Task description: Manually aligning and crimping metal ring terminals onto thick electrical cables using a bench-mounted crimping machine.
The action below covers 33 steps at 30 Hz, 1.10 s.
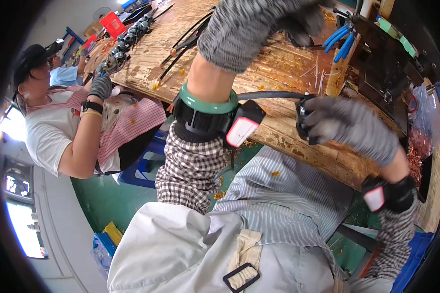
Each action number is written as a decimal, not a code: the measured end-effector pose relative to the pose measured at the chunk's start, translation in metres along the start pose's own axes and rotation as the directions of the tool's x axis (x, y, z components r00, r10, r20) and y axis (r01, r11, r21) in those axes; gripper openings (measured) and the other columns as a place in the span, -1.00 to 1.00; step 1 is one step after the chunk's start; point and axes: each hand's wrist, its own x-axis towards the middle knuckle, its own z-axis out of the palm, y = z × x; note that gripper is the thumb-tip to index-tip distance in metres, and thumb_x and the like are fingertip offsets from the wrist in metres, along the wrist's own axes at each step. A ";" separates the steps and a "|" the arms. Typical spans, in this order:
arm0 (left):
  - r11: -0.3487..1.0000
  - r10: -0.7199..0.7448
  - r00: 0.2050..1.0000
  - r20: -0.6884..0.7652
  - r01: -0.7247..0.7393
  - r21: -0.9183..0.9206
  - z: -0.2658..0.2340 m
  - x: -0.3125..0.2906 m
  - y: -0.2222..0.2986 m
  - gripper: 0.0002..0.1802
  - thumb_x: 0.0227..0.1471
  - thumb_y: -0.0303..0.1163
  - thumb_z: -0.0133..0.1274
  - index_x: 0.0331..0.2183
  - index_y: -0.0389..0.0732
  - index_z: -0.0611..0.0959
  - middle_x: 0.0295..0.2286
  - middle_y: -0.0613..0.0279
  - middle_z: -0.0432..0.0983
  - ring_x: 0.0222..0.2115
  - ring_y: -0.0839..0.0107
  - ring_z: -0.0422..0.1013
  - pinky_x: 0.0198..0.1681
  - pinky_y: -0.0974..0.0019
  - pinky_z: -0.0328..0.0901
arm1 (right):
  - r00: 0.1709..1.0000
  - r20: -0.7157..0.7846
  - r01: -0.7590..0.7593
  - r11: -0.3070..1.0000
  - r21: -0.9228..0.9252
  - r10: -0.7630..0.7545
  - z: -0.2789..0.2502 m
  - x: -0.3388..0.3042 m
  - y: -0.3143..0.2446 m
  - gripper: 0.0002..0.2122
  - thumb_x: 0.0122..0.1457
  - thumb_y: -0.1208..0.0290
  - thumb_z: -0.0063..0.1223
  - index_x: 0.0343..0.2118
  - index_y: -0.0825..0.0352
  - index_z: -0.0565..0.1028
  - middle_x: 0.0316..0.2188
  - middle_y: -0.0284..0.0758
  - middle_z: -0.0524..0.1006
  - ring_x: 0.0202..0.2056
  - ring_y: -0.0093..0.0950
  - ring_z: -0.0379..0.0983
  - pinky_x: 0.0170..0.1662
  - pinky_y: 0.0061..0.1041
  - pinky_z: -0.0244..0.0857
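My right hand (349,124), in a grey knit glove with dark fingertips, is closed around a black round connector (304,117) at the front edge of the wooden bench. A thick black cable (271,94) runs left from the connector and passes behind my left forearm. My left hand (296,19), gloved alike, reaches far over the bench at the top of the view. Its fingers are dark and blurred, close to a dark object (300,39) whose kind I cannot make out. Blue-handled pliers (341,41) hang at the bench's right side.
The worn wooden bench (278,61) carries loose black cables (186,41), thin scraps and a row of metal connectors (132,36). A dark machine (384,73) and copper strands (418,156) are at right. A co-worker (58,112) sits left, near a red bin (112,24).
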 end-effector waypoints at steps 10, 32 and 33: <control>0.453 -0.090 0.992 0.090 0.121 -0.883 0.068 0.018 0.025 -0.69 0.09 -0.22 -0.14 -0.26 -0.24 0.52 -0.74 0.50 0.28 -0.63 0.59 0.24 -0.61 0.49 0.23 | 0.923 -0.241 0.208 0.917 -0.340 -0.299 0.063 0.019 0.018 -0.52 -0.22 0.16 0.27 -0.25 0.36 0.45 -0.45 -0.31 0.49 -0.41 -0.55 0.43 -0.29 -0.56 0.29; 0.944 0.158 0.977 0.146 -0.106 -0.311 0.214 -0.035 -0.057 -0.80 0.02 -0.36 -0.14 -0.31 -0.20 0.51 -0.48 0.24 0.44 -0.49 0.47 0.38 -0.45 0.37 0.28 | 0.587 0.810 0.265 0.946 -0.186 -0.005 0.033 -0.006 -0.029 -0.70 0.06 0.20 -0.03 -0.25 0.33 0.47 -0.23 -0.16 0.45 -0.05 -0.22 0.27 0.03 -0.26 0.10; 0.944 0.113 0.974 0.194 -0.044 -0.326 0.201 -0.040 -0.055 -0.80 0.02 -0.35 -0.13 -0.32 -0.20 0.51 -0.49 0.24 0.45 -0.50 0.48 0.38 -0.46 0.38 0.27 | 0.534 0.829 0.289 0.886 -0.362 0.164 0.042 -0.016 -0.046 -0.68 0.07 0.17 -0.06 -0.28 0.34 0.47 -0.24 -0.15 0.44 -0.03 -0.18 0.24 0.03 -0.22 0.08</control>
